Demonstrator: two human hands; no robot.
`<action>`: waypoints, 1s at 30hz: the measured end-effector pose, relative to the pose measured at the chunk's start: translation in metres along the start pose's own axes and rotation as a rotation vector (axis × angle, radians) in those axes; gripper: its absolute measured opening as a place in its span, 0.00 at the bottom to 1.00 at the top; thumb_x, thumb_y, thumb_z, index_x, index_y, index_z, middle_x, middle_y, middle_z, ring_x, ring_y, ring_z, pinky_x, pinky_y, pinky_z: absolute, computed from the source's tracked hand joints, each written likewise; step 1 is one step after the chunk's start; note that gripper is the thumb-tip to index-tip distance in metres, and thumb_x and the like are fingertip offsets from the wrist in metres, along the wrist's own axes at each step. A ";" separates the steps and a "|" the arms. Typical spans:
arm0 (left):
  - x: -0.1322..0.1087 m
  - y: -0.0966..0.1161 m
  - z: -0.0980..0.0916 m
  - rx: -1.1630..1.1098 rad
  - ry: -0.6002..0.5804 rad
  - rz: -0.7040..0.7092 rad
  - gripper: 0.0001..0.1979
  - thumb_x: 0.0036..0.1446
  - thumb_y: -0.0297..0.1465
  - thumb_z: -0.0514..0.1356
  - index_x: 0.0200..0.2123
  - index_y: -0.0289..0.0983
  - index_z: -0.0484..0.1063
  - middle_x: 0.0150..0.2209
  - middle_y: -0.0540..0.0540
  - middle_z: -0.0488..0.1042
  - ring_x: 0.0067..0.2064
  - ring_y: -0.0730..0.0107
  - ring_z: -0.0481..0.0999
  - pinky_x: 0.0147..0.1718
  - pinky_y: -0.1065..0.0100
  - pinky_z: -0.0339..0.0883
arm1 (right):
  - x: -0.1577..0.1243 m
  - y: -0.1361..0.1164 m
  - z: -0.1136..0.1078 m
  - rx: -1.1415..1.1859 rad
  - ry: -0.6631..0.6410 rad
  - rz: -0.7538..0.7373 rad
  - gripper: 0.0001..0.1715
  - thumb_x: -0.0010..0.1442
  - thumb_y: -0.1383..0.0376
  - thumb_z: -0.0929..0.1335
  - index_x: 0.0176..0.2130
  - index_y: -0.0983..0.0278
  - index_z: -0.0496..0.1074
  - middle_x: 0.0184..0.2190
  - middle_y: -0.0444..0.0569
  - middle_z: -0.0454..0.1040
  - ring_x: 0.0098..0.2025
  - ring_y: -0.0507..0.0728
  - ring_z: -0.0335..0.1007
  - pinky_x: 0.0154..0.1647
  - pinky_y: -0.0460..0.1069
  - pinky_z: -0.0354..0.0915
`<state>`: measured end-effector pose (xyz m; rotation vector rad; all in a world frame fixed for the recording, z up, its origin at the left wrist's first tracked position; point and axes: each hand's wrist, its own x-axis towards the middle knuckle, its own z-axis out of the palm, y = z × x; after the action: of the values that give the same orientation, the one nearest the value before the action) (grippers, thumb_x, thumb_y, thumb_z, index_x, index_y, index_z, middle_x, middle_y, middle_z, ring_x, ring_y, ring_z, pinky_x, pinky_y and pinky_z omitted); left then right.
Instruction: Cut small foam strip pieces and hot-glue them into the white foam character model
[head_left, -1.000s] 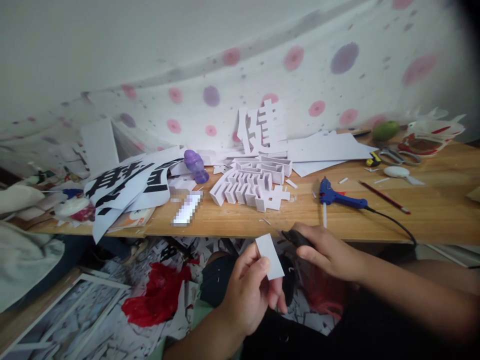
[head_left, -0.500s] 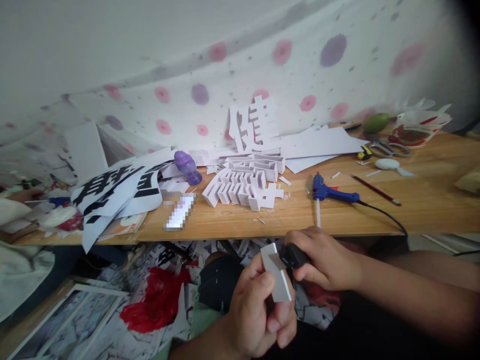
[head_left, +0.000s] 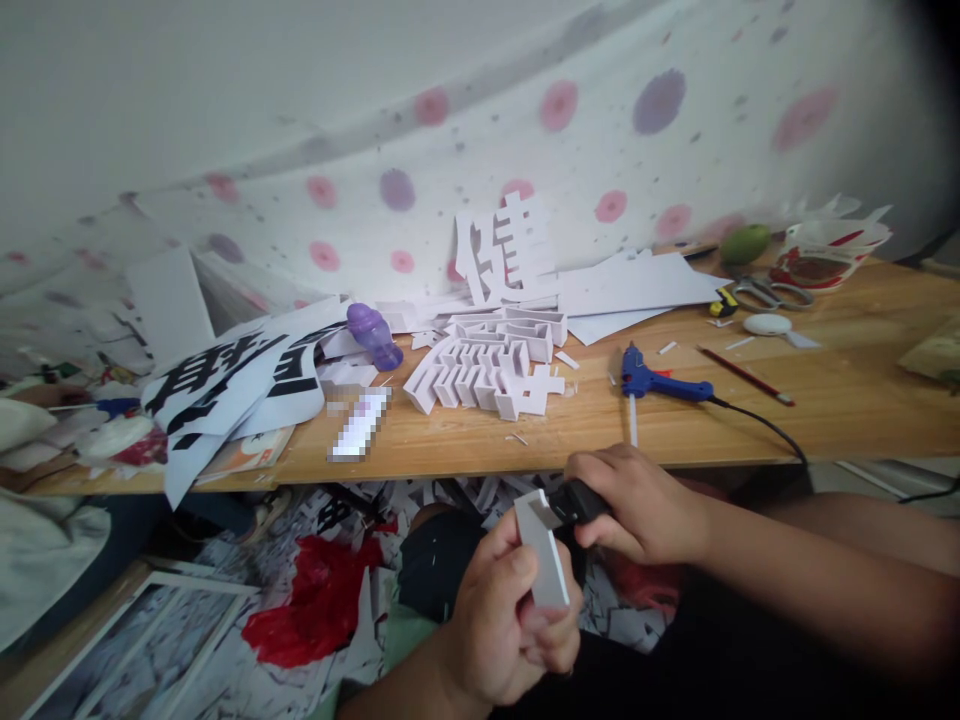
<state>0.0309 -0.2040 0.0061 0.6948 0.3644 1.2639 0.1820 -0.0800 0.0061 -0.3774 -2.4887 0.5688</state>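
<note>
My left hand (head_left: 499, 620) grips a short white foam-board strip (head_left: 541, 555) between thumb and fingers, below the table's front edge. In my right hand (head_left: 637, 500) is a black utility knife (head_left: 576, 503), its front end against the strip's upper right edge. The blade is mostly hidden. Beyond my hands, a white raised-letter piece with upright walls (head_left: 480, 365) lies on the table. A cut-out white character (head_left: 506, 250) stands behind it. To the right, a blue glue gun (head_left: 660, 383) rests with a white glue stick at its end.
On the wooden table (head_left: 420, 455) are a pencil (head_left: 746, 375), scissors (head_left: 772, 293), a tape measure (head_left: 722, 303), a purple bottle (head_left: 373, 335), and printed sheets (head_left: 240, 385). Another person's hand (head_left: 56, 395) is at far left. Scraps and red plastic (head_left: 307, 605) cover the floor.
Both hands, with the strip and the knife, have shifted slightly left in view. The knife still meets the strip's upper edge. Things on the table look unmoved.
</note>
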 end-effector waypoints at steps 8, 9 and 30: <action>0.002 -0.007 0.001 0.077 0.067 0.027 0.09 0.62 0.37 0.52 0.34 0.38 0.62 0.17 0.59 0.54 0.14 0.87 0.45 0.12 0.85 0.49 | 0.003 0.020 0.004 0.203 0.025 0.186 0.31 0.63 0.40 0.53 0.33 0.64 0.60 0.26 0.46 0.63 0.27 0.54 0.60 0.28 0.47 0.56; 0.003 -0.007 -0.002 0.124 0.126 0.050 0.09 0.62 0.37 0.52 0.34 0.38 0.62 0.17 0.59 0.55 0.14 0.87 0.45 0.12 0.85 0.50 | 0.004 0.020 0.003 0.245 0.047 0.188 0.31 0.63 0.40 0.53 0.33 0.64 0.60 0.26 0.46 0.63 0.28 0.53 0.60 0.30 0.48 0.57; 0.021 0.001 -0.024 0.640 0.232 0.045 0.13 0.57 0.39 0.58 0.31 0.33 0.67 0.31 0.46 0.73 0.28 0.72 0.73 0.30 0.70 0.67 | 0.002 0.002 -0.003 0.930 0.044 0.381 0.20 0.58 0.54 0.69 0.40 0.67 0.66 0.28 0.42 0.63 0.26 0.48 0.58 0.25 0.42 0.59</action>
<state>0.0214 -0.1773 -0.0089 1.1004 0.9739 1.2768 0.1825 -0.0771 0.0083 -0.4630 -1.8336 1.7270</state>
